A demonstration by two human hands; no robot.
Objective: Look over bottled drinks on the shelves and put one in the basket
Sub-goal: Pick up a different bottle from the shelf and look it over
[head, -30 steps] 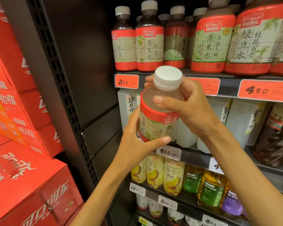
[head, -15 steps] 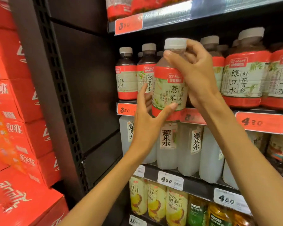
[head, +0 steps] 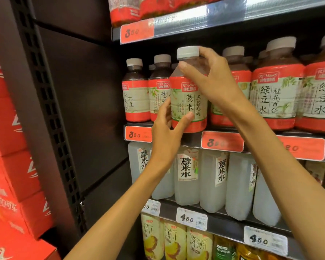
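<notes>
Both hands hold one bottle (head: 189,102) upright at the shelf (head: 193,140) edge, mid-frame.
Red cartons (head: 11,147) fill the left; bottle rows stand right. Right hand (head: 208,79) pinches the neck under the white cap (head: 187,52); left hand (head: 166,132) grips the bottle's lower label with thumb and fingers.

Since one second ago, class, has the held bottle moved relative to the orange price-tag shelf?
Yes. The bottle has gone up and back: then in front of that shelf edge, now its base is level with the shelved row above it.
</notes>
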